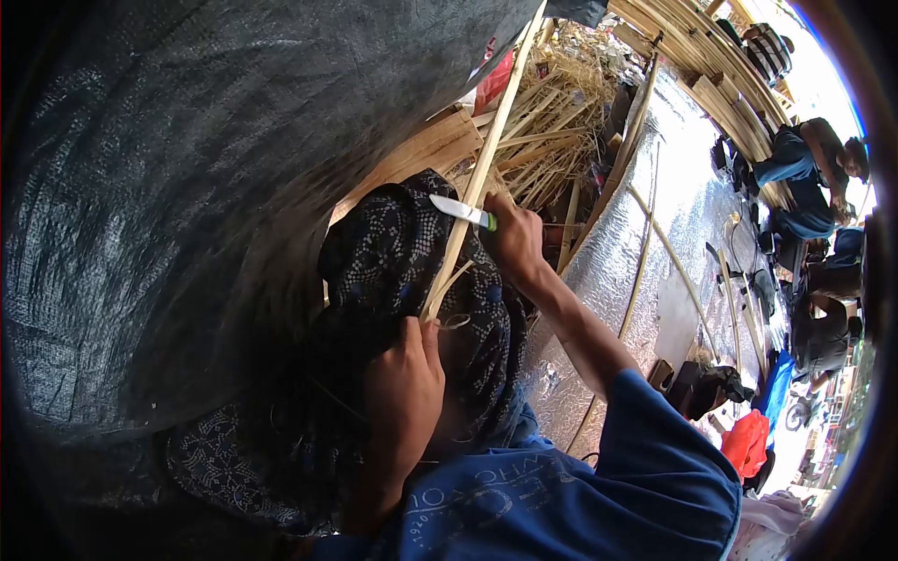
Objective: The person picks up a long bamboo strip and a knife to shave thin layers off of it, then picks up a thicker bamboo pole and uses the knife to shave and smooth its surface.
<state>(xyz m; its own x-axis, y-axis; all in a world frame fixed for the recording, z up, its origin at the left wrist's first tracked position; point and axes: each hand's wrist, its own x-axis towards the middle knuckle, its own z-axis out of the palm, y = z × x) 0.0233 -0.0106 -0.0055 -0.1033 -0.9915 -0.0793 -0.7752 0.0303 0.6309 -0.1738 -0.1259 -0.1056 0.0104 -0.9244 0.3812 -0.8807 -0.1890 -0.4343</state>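
A long pale bamboo strip [491, 140] slants from the top of the view down to my lap, over dark patterned cloth [383, 245]. My left hand [408, 379] is closed on its lower end, where thin shavings curl beside the fingers. My right hand [514, 234] is wrapped round the green handle of a knife [456, 209]. The blade lies across the strip and points left, some way above my left hand.
A dark tarp [187, 187] hangs along the left. Beyond my lap are a wooden board [421, 150] and a heap of split strips and shavings [561, 122]. Silvery sheeting [678, 206] with long strips covers the right side. Several people sit at the far right.
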